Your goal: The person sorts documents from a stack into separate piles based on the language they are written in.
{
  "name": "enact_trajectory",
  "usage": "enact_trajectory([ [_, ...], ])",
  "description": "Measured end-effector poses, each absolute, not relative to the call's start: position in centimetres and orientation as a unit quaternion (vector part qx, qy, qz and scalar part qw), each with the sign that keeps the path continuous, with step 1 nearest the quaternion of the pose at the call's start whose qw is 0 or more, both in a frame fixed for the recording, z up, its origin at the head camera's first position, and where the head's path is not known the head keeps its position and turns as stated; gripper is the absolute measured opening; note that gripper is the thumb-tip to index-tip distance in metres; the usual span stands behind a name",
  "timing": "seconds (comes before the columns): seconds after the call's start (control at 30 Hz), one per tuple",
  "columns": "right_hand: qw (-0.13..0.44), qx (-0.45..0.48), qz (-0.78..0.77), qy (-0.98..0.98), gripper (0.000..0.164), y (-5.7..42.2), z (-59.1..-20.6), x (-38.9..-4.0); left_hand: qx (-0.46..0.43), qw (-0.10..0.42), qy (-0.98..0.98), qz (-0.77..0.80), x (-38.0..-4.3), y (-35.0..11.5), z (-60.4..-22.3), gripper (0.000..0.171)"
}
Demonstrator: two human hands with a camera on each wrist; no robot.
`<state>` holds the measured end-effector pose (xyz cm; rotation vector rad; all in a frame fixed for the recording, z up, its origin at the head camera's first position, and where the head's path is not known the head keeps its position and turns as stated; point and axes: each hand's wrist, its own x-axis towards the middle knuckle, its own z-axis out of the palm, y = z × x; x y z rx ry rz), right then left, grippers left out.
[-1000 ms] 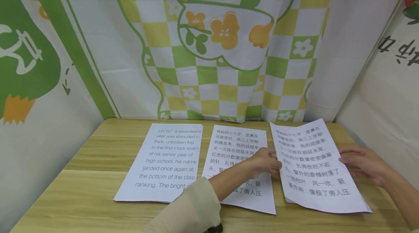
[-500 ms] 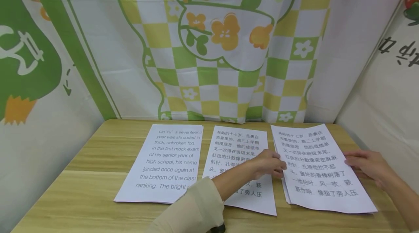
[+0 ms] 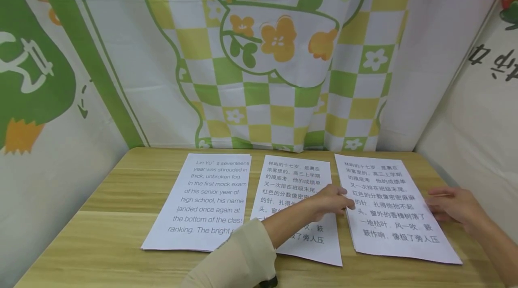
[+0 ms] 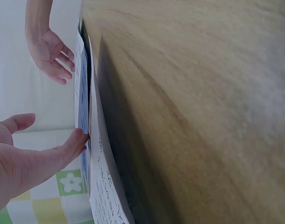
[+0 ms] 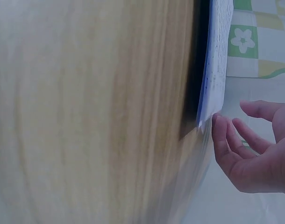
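On the right of the table lies a stack of printed paper sheets point(image 3: 384, 211) with Chinese text, its edges nearly lined up. My left hand point(image 3: 329, 200) reaches across the middle printed sheets point(image 3: 293, 175) and its fingertips touch the stack's left edge. In the left wrist view, this left hand point(image 4: 35, 163) has its fingers extended and its thumb apart from the paper. My right hand point(image 3: 453, 207) is at the stack's right edge. Its fingers are loosely bent in the right wrist view, where the right hand point(image 5: 254, 158) has a fingertip by the paper corner point(image 5: 212, 105).
A third stack of sheets with English text point(image 3: 202, 202) lies at the left of the wooden table point(image 3: 109, 216). Behind the table hangs a green and yellow checked cloth point(image 3: 279, 112). Pale printed walls point(image 3: 473, 144) stand at both sides.
The top sheet of the right stack, skewed and lifted before, has turned and settled flat onto the sheets below. My left hand shifted slightly right; my right hand moved a little right and down.
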<state>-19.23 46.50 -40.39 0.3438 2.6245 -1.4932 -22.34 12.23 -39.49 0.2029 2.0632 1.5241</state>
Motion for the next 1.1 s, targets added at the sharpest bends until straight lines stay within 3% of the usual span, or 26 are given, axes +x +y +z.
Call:
enact_trajectory([
  [0.2, 0.05, 0.118, -0.467, 0.875, 0.06, 45.4, -39.9, -19.0, 0.088, 0.282, 0.771, 0.564, -22.2, 11.7, -39.5, 0.056],
  [0.53, 0.064, 0.046, -0.463, 0.883, 0.053, 40.3, -39.6, -19.4, 0.136, 0.277, 0.756, 0.578, -21.8, 9.1, -39.3, 0.053],
  [1.1, 0.167, -0.056, -0.599, 0.781, 0.051, 32.0, -40.3, -19.9, 0.139, 0.236, 0.767, 0.58, -21.8, -0.4, -39.3, 0.053],
])
